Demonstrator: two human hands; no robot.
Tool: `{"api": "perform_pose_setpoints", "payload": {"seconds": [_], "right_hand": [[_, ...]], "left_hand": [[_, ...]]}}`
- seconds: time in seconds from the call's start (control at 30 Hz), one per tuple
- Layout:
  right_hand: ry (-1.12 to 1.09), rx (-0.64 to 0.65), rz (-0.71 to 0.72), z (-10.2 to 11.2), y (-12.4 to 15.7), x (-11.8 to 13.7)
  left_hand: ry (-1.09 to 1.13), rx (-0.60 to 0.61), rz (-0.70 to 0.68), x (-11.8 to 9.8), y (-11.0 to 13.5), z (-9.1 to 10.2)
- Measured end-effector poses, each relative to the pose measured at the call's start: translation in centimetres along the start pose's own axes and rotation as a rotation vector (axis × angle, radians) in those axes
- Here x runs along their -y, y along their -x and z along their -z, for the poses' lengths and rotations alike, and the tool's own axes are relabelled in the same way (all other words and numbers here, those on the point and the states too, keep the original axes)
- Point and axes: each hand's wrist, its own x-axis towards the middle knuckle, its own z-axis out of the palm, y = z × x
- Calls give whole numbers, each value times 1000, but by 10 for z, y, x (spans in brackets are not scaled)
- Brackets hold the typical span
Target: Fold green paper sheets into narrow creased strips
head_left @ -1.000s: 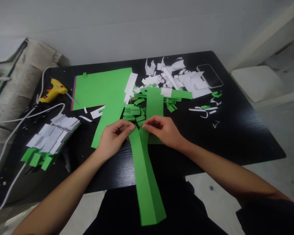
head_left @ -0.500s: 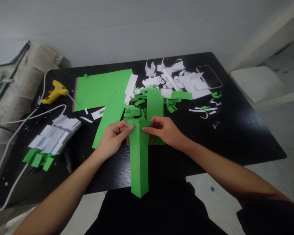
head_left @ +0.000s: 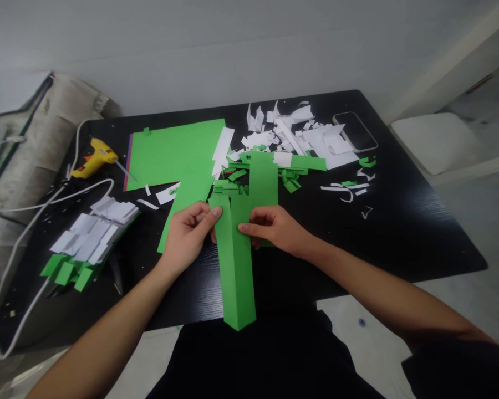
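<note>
A long green paper strip folded into a square tube (head_left: pixel 235 266) stands between my hands over the near edge of the black table (head_left: pixel 399 233). My left hand (head_left: pixel 189 235) pinches its upper left side, thumb on the front face. My right hand (head_left: pixel 274 227) grips its upper right side, thumb pressed on the paper. Both hands are closed on the tube. Behind it lies a flat green strip (head_left: pixel 263 177) and a pile of small green paper pieces (head_left: pixel 228 188).
A large green sheet (head_left: pixel 170 152) lies at the back left. Beside it are a yellow glue gun (head_left: pixel 93 158) with a white cable (head_left: pixel 29 221), and a stack of white and green slips (head_left: pixel 85 238). White scraps (head_left: pixel 299 133) and a phone (head_left: pixel 355 130) lie at the back right.
The strip, hanging long and open towards my lap a second ago, has been drawn up and closed into a tube. Both hands shifted slightly along its top edges.
</note>
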Motion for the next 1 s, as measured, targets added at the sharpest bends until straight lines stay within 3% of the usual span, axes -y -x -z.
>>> {"api": "perform_pose_setpoints", "payload": {"seconds": [0.2, 0.47, 0.7, 0.87, 1.0], "right_hand": [[41, -97, 72, 3, 0, 0], [5, -225, 150, 2, 1, 0], [-34, 20, 5, 0, 3, -3], [-24, -31, 45, 1, 4, -5], [14, -102, 81, 1, 4, -3]], "left_hand": [[20, 190, 91, 2, 2, 0], [-113, 26, -29, 2, 2, -1], [-137, 32, -37, 3, 3, 0], [-81, 230, 9, 5, 5, 2], [-112, 210, -24, 4, 6, 1]]}}
